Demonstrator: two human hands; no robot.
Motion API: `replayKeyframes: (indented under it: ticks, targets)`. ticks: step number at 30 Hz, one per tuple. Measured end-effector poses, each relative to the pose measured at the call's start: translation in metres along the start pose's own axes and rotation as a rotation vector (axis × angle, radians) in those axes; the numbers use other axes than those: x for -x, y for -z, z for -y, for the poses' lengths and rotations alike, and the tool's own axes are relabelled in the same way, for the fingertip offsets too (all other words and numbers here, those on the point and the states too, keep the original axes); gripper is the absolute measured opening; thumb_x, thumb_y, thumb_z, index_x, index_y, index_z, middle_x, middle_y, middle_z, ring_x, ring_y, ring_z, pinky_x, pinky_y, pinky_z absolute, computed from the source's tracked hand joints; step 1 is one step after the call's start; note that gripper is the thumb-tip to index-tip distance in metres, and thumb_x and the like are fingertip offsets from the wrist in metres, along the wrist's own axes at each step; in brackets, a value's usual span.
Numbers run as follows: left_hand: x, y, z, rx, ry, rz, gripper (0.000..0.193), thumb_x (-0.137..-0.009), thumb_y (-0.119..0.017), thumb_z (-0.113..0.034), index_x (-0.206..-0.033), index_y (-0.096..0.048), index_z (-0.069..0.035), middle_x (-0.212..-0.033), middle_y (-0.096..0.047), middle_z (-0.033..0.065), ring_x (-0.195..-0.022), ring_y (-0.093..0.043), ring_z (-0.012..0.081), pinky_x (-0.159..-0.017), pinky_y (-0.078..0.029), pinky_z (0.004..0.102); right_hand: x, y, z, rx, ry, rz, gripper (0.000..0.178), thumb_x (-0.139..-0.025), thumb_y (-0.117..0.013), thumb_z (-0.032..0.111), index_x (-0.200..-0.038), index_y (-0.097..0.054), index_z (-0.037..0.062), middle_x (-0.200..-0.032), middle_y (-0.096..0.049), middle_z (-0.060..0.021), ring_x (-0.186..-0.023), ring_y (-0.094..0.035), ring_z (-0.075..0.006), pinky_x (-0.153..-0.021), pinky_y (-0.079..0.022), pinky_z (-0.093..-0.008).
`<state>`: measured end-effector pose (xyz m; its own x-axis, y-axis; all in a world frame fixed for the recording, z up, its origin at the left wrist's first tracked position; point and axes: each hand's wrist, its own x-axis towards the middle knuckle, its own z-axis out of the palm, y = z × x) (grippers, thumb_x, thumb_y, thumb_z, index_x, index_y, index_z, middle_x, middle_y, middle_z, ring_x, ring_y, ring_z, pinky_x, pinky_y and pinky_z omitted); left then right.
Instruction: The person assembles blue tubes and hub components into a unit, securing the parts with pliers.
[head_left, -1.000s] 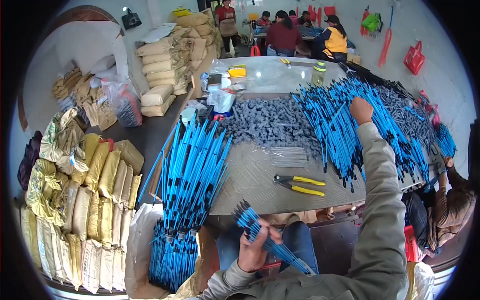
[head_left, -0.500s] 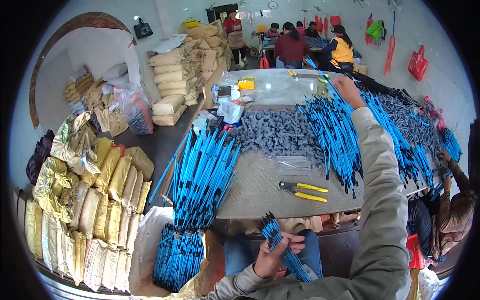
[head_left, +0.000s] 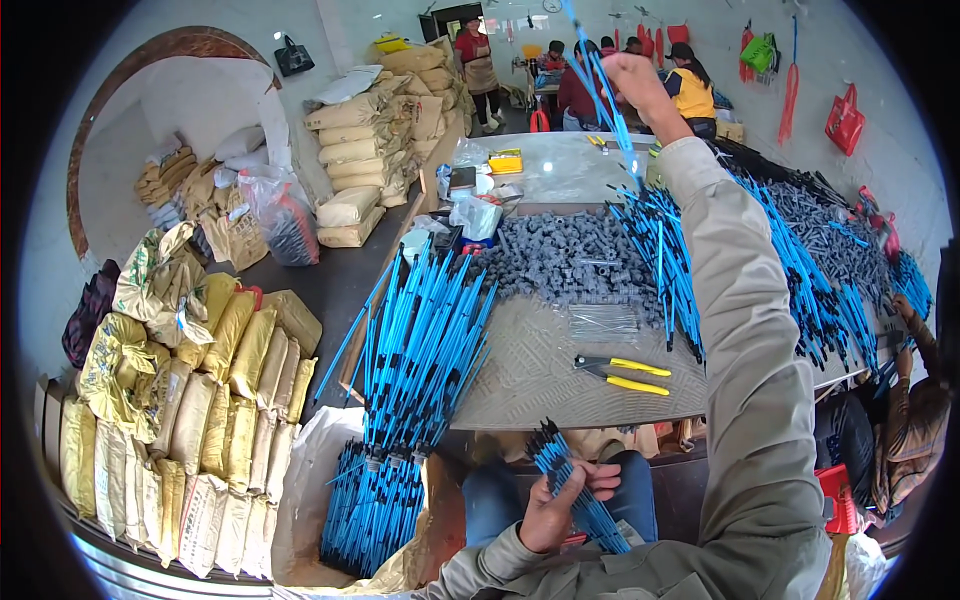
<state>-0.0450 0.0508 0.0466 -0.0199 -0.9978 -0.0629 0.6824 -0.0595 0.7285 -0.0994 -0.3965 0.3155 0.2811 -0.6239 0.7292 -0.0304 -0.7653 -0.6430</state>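
Low over my lap, my left hand [head_left: 548,512] is closed around a bundle of thin blue rods with black tips [head_left: 556,458]. My right hand [head_left: 642,88] is raised high over the table's far side, fingers closed on a few blue rods [head_left: 606,100] that hang at a slant. Below it lies a heap of similar blue rods [head_left: 672,270], partly hidden by my right sleeve. Yellow-handled pliers [head_left: 628,374] rest near the table's front edge. Behind them are a small stack of thin clear strips [head_left: 603,322] and a pile of small grey plastic parts [head_left: 570,252].
Many blue rods [head_left: 418,350] stand in an open sack [head_left: 300,500] at my left. Filled sacks [head_left: 195,410] are stacked beyond it. On the table [head_left: 530,365], more grey parts [head_left: 800,225] lie right. A co-worker's arm [head_left: 915,330] is at far right; others sit at the back.
My right hand has risen from the rod heap, drawing a few blue rods up and to the left. My left hand still holds its bundle; the whole view has shifted slightly.
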Motion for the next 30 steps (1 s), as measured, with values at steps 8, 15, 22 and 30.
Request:
replayKeyframes:
  ticks: [8, 15, 22, 30]
  targets:
    - [0.004, -0.004, -0.007, 0.04, -0.013, 0.044, 0.022, -0.095, -0.043, -0.021, -0.102, -0.05, -0.001, -0.106, -0.058, 0.0224, -0.093, -0.061, 0.0284, -0.08, -0.051, 0.0396, -0.08, 0.045, -0.051, 0.571, 0.138, -0.262, 0.015, -0.081, -0.056, 0.012, -0.074, -0.064, 0.0019, -0.061, -0.059, -0.0031, -0.052, -0.055, -0.0109, -0.046, -0.044, -0.0245]
    - [0.014, 0.012, -0.013, -0.005, -0.084, -0.086, 0.025, -0.095, -0.041, -0.022, -0.104, -0.05, 0.001, -0.111, -0.057, 0.0215, -0.097, -0.059, 0.0258, -0.083, -0.049, 0.0372, -0.061, 0.017, -0.022, -0.068, 0.026, -0.307, 0.016, -0.078, -0.056, 0.015, -0.071, -0.065, 0.0039, -0.06, -0.061, -0.0102, -0.053, -0.058, -0.016, -0.048, -0.045, -0.0291]
    - [0.014, 0.012, -0.016, -0.018, -0.132, -0.192, 0.022, -0.094, -0.044, -0.021, -0.1, -0.051, -0.001, -0.104, -0.059, 0.0208, -0.09, -0.062, 0.0272, -0.076, -0.052, 0.0385, 0.042, 0.018, 0.062, -0.193, 0.076, -0.102, 0.025, -0.093, -0.047, 0.024, -0.098, -0.057, 0.0025, -0.073, -0.059, -0.0005, -0.069, -0.059, -0.0111, -0.066, -0.047, -0.0249]
    - [-0.037, 0.035, -0.024, -0.048, -0.237, -0.304, 0.033, -0.091, -0.05, -0.024, -0.11, -0.048, 0.003, -0.106, -0.059, 0.0213, -0.092, -0.061, 0.0274, -0.077, -0.052, 0.0385, 0.331, 0.05, 0.137, -0.452, -0.524, 0.456, 0.009, -0.091, -0.045, 0.006, -0.088, -0.052, 0.001, -0.071, -0.057, -0.0029, -0.06, -0.058, -0.0116, -0.052, -0.044, -0.0209]
